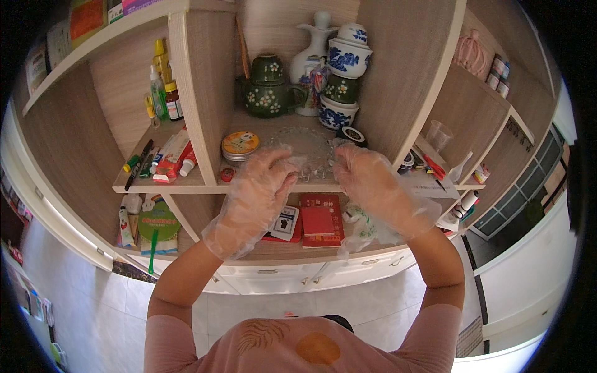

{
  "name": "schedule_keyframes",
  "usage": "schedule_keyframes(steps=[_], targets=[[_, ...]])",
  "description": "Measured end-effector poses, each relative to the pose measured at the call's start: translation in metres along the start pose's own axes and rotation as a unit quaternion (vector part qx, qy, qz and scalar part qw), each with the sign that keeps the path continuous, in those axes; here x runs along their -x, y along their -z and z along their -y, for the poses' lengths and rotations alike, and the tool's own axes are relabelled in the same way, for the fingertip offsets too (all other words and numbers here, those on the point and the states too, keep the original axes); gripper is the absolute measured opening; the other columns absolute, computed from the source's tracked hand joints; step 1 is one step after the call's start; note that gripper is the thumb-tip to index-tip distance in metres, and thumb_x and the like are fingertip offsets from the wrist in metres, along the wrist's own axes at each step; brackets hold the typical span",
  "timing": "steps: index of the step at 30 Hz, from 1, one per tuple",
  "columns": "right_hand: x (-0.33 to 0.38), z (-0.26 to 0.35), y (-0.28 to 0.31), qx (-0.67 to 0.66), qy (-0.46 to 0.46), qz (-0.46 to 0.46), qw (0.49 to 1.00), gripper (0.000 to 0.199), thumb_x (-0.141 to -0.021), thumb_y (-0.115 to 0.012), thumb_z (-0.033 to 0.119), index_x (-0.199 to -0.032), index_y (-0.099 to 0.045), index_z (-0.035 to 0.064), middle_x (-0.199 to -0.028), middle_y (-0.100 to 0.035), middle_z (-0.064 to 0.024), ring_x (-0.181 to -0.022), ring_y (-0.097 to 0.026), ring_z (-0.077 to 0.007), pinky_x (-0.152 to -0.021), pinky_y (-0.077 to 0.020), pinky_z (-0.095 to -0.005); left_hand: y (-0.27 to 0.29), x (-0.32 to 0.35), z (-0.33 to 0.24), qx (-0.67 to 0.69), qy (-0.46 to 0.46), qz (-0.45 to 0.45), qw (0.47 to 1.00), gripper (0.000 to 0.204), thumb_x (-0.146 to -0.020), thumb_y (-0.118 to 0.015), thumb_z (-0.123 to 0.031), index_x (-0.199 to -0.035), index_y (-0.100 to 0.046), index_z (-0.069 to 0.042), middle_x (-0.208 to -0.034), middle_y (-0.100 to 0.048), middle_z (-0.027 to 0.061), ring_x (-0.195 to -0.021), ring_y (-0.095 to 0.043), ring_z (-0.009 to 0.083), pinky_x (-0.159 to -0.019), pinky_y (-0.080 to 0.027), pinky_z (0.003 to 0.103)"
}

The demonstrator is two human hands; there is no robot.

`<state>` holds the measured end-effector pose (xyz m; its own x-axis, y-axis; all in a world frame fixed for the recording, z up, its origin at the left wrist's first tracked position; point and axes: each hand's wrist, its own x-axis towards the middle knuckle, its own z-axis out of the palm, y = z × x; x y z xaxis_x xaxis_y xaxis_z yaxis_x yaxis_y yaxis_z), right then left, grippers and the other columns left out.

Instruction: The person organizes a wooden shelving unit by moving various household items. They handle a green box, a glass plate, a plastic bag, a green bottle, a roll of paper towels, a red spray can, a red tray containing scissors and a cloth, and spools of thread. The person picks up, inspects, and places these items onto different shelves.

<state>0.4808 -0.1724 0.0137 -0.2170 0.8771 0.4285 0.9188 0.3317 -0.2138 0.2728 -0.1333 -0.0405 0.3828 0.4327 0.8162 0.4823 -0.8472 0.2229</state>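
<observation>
Two sides of a clear dish [305,147], in front of the green teapot [264,101], are being pinched by the half-curled left hand [260,183] and right hand [372,179]; probably stiff, slick and fragile, it is being suitably held there.

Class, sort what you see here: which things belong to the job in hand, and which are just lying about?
Job in hand:
left hand
right hand
clear plastic gloves, on both
clear wavy-rimmed dish, between the hands

Just lying about:
green flowered teapot
round yellow-lidded tin
red books
red-handled scissors
</observation>
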Motion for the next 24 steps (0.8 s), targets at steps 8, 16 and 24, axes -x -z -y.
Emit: schedule_keyframes(steps=[8, 16, 24], targets=[[0.024, 0.013, -0.013, 0.092, 0.072, -0.017, 0.993, 0.03, -0.082, -0.055, 0.012, -0.109, -0.052, 0.0003, -0.094, -0.058, -0.0203, -0.082, -0.059, -0.0364, -0.072, -0.0487, -0.0424, 0.0, -0.011, -0.009, -0.105, 0.034, 0.043, 0.993, 0.023, -0.077, -0.061, -0.008, -0.1, -0.059, -0.006, -0.106, -0.055, 0.0154, -0.1, -0.054, 0.0323, -0.082, -0.047, 0.039], [0.06, 0.026, 0.005, 0.029, 0.073, -0.004, 0.997, 0.022, -0.082, -0.058, 0.011, -0.103, -0.056, 0.0028, -0.097, -0.059, -0.0148, -0.081, -0.061, -0.0327, -0.069, -0.0512, -0.0378, -0.006, -0.011, -0.026, -0.229, -0.043, 0.142, 0.962, 0.031, -0.082, -0.052, -0.015, -0.112, -0.057, -0.008, -0.12, -0.052, 0.0144, -0.101, -0.054, 0.0301, -0.086, -0.045, 0.037], [0.091, 0.017, 0.009, -0.093, 0.093, 0.027, 0.991, 0.021, -0.079, -0.06, 0.005, -0.1, -0.056, 0.0023, -0.091, -0.063, -0.0167, -0.079, -0.063, -0.0339, -0.065, -0.0528, -0.04, -0.022, -0.018, -0.021, -0.221, 0.046, 0.107, 0.968, 0.032, -0.086, -0.052, -0.021, -0.115, -0.053, -0.006, -0.119, -0.051, 0.0172, -0.103, -0.054, 0.0307, -0.086, -0.046, 0.037]])
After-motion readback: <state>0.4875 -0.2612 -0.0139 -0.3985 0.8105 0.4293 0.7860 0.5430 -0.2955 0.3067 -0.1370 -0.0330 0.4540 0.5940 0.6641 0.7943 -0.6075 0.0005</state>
